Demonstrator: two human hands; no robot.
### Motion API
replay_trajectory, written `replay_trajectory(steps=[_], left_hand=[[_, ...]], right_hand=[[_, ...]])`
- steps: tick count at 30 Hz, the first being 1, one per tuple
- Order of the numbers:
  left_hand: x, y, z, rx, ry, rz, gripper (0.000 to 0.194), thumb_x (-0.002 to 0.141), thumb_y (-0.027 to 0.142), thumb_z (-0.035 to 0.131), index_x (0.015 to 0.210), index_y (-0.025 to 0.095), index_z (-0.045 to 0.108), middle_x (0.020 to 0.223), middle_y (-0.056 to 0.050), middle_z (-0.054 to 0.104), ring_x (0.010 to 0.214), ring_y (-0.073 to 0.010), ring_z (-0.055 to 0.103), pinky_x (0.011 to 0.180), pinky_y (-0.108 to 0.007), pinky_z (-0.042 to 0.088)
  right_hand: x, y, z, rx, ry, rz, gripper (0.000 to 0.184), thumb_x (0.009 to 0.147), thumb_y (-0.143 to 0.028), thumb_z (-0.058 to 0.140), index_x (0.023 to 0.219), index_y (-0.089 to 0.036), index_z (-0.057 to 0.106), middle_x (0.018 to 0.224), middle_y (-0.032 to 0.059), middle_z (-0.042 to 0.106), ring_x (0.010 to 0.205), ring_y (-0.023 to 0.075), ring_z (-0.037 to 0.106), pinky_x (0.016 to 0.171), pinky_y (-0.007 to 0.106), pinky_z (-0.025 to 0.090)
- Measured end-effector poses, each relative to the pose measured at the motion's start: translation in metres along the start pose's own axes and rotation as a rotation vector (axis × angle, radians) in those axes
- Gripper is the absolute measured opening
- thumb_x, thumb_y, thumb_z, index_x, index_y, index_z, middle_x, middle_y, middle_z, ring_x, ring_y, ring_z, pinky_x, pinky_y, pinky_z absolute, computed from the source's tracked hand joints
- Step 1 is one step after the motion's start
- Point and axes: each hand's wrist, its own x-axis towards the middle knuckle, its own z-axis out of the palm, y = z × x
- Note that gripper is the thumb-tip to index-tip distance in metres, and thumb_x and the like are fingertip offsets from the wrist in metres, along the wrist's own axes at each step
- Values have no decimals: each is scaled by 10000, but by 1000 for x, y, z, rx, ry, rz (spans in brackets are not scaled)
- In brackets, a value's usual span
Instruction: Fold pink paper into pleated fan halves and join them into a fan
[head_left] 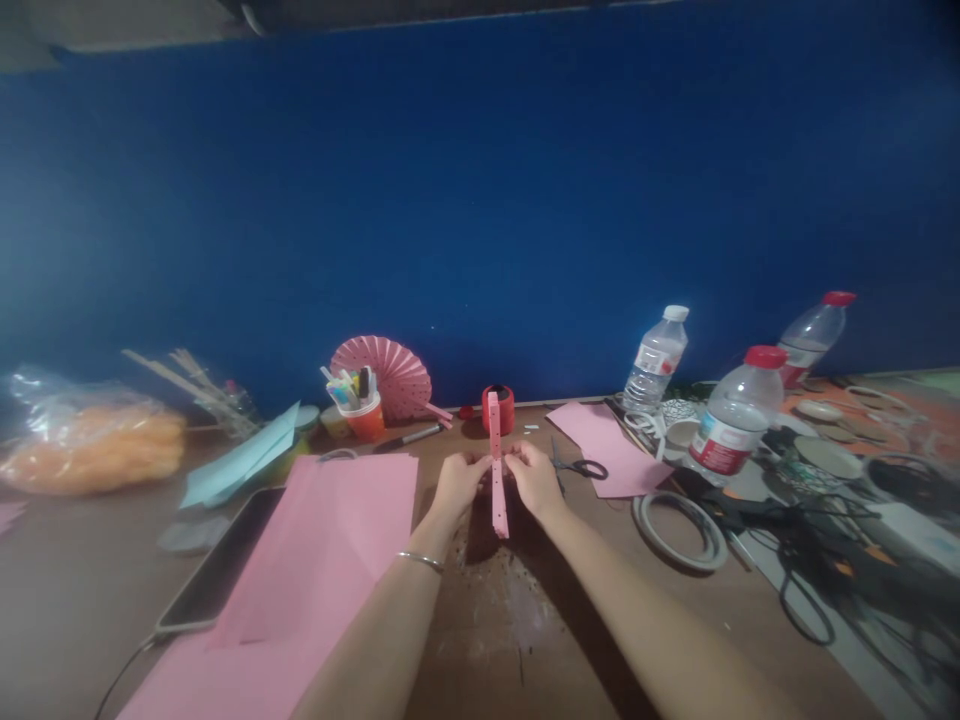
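A narrow folded strip of pink paper [496, 490] with small dark marks stands lengthwise between my hands, over the middle of the table. My left hand [461, 480] pinches it at the middle from the left. From the right, my right hand [534, 475] is closed on it at about the same height. Some fingertips are hidden behind the strip. Just beyond its far end sits a red round container [508, 415]. Black-handled scissors [589, 469] lie to the right of my right hand.
Pink sheets [330, 560] partly cover a dark tablet [225, 565] on the left. A pen cup [365, 415] stands before a pleated pink paper fan [394, 370]. On the right are a tape roll [679, 530], plastic bottles [739, 410] and tangled cables [817, 560]. A blue wall [480, 200] rises behind.
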Motion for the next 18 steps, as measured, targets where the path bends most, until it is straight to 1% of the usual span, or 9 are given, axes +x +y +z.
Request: replay_trajectory(steps=[4, 9, 18], left_hand=[[3, -2, -4, 2, 14, 10, 250, 587, 307, 674, 669, 93, 573, 486, 25, 515, 415, -59, 459, 394, -163, 344], [5, -6, -7, -5, 27, 22, 258, 568, 304, 683, 670, 86, 592, 485, 24, 515, 406, -53, 446, 385, -157, 325], [6, -9, -5, -91, 24, 26, 242, 556, 293, 692, 632, 96, 574, 473, 25, 515, 405, -61, 448, 416, -181, 342]], right_hand=[[0, 0, 0, -58, 4, 13, 153, 679, -304, 498, 705, -185, 591, 629, 2, 614, 598, 159, 553, 582, 254, 384], [1, 1, 0, -122, 15, 13, 167, 694, -309, 485, 642, -186, 585, 602, 2, 608, 573, 152, 546, 559, 250, 365], [0, -1, -2, -166, 23, -34, 160, 703, -276, 467, 618, -189, 571, 563, -9, 585, 538, 142, 524, 522, 235, 333]])
